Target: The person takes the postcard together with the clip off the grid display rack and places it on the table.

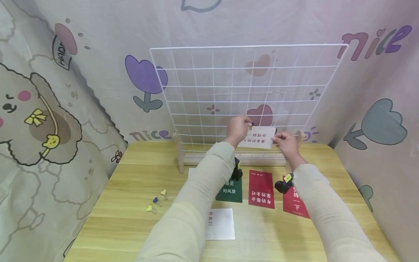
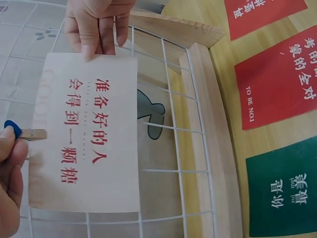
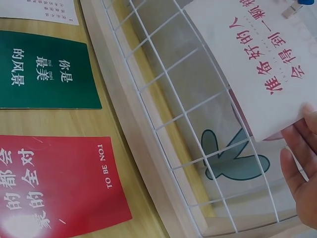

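Note:
A white card [image 2: 89, 129] with red Chinese characters is held against the white wire grid [image 1: 229, 92]. My left hand [image 1: 237, 129] pinches a small wooden clothespin [image 2: 32, 134] with a blue heart-shaped top, and its tip meets the card's upper edge. Thumb and fingers of my right hand [image 1: 288, 145] grip the card at its right side edge. In the right wrist view part of the card runs out of the frame, and the blue heart [image 3: 306, 1] shows at the top corner.
The grid stands in a wooden base [image 1: 262, 161] on the table. In front lie a green card [image 2: 282, 193], a red card [image 1: 260, 189], another red card [image 1: 296, 203] and a white card [image 1: 220, 223]. Several heart-topped clothespins [image 1: 156, 201] lie to the left.

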`<state>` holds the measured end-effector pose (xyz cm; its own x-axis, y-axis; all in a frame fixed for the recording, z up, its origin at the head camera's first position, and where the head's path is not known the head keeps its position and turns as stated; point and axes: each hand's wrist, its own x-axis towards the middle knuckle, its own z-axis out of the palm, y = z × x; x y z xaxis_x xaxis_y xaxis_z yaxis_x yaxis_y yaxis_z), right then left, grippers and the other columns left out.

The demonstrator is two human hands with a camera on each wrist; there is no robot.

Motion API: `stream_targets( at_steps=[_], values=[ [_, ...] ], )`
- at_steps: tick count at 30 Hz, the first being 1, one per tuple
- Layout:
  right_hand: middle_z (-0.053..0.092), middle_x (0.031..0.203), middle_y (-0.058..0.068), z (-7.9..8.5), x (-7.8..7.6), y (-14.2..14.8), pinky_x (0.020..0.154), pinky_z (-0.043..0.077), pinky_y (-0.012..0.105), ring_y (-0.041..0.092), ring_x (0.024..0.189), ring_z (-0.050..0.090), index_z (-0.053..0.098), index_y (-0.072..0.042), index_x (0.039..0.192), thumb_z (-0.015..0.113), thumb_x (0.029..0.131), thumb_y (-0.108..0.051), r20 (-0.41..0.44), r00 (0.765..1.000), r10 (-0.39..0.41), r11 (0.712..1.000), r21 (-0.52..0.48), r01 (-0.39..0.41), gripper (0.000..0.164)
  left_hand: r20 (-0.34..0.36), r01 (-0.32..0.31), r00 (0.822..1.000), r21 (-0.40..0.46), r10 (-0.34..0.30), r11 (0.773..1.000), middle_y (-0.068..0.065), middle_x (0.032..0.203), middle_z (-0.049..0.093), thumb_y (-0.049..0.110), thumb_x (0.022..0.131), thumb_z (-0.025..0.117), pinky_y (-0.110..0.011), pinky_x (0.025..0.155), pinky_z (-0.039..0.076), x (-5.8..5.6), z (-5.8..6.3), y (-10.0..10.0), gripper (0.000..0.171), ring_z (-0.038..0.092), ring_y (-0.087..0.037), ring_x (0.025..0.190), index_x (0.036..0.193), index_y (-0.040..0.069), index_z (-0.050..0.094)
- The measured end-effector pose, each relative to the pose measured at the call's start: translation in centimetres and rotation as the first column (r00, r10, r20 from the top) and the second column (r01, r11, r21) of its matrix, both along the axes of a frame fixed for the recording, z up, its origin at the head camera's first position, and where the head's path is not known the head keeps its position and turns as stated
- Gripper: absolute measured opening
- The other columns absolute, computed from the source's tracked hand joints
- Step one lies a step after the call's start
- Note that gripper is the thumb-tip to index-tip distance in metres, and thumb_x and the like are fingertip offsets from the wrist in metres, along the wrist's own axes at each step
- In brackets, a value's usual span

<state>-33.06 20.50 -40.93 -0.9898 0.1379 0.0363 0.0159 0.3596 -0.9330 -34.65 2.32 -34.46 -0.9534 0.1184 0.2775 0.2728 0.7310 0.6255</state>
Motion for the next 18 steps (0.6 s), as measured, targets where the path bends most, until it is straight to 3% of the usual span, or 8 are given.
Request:
stream_targets(
  at_steps=[10, 18],
  values=[
    [0.052, 0.094, 0.014, -0.1, 0.7, 0.0, 0.078, 0.044, 0.036, 0.02, 0.082, 0.052, 0.051, 0.008, 0.098, 0.055, 0.084, -0.01, 0.005, 1.0, 0.018, 1.0, -0.011, -0.018, 0.023, -0.117, -0.008, 0.993, 0.16, 0.027, 0.987, 0.0, 0.083, 0.064, 0.008, 0.083, 0.056, -0.017, 0.069, 0.041, 0.1, -1.4, 0.2, 0.009, 0.055, -0.011, 0.079, 0.082, 0.008, 0.066],
    [0.053, 0.088, 0.01, -0.1, 0.8, 0.2, 0.074, 0.045, 0.032, 0.011, 0.073, 0.052, 0.052, 0.009, 0.096, 0.056, 0.083, -0.01, -0.017, 1.0, 0.018, 1.0, -0.007, -0.019, 0.023, -0.178, 0.002, 0.983, 0.236, 0.041, 0.972, -0.002, 0.08, 0.063, 0.004, 0.08, 0.057, -0.015, 0.065, 0.042, 0.2, -2.2, 0.3, 0.007, 0.056, -0.011, 0.073, 0.08, 0.006, 0.064]
  ],
)
